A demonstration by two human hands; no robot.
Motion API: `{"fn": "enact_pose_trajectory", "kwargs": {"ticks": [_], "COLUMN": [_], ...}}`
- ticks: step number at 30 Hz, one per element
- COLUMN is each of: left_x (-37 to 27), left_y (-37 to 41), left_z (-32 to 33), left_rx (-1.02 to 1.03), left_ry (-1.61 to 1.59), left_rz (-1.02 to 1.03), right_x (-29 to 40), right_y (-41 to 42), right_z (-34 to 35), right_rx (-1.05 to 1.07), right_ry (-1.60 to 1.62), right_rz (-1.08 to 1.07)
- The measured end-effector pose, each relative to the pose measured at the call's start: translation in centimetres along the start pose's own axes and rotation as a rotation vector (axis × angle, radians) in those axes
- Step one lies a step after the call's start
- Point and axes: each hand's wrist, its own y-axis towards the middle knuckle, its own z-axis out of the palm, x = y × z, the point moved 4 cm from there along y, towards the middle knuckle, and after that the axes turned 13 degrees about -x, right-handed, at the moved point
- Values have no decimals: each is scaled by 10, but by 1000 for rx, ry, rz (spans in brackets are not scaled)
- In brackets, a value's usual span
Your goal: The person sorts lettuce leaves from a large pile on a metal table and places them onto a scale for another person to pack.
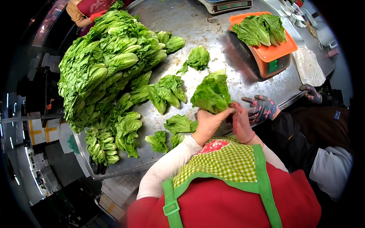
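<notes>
A romaine lettuce head (212, 92) is held above the metal table by my left hand (209, 121), its leaves pointing away from me. My right hand (241, 122), in a reddish covering, meets the left at the butt end of the lettuce. Its fingers are mostly hidden, so whether it grips anything is unclear. Just below and left of my hands, loose lettuce leaves (179, 124) lie on the table, with another leafy piece (157, 141) beside them. Farther out sits a single small lettuce (198, 57).
A tall lettuce pile (105, 62) covers the table's left side. At right, an orange scale (275, 52) carries lettuce (261, 30); another scale (228, 5) stands behind. Close to my right hand is a co-worker's gloved hand (261, 108). Another person's arm (84, 21) is behind the pile.
</notes>
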Motion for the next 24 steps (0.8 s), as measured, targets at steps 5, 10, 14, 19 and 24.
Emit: {"fn": "enact_pose_trajectory", "kwargs": {"ticks": [5,10,14,19,24], "left_x": [-24,-47,-18,4,8], "left_y": [-21,-47,-34,-42,-47], "left_z": [-36,-101,-178,-213,-205], "left_rx": [228,-120,-555,-559,-579], "left_ry": [442,237,-738,-810,-684], "left_rz": [865,297,-189,-264,-370], "right_x": [-8,2,3,-69,-88], "right_y": [6,8,17,45,48], "right_z": [29,34,103,164,167], "right_rx": [23,26,268,192,69], "right_ry": [135,-1095,-910,-1244,-1226], "right_rz": [259,-639,-393,-630,-699]}}
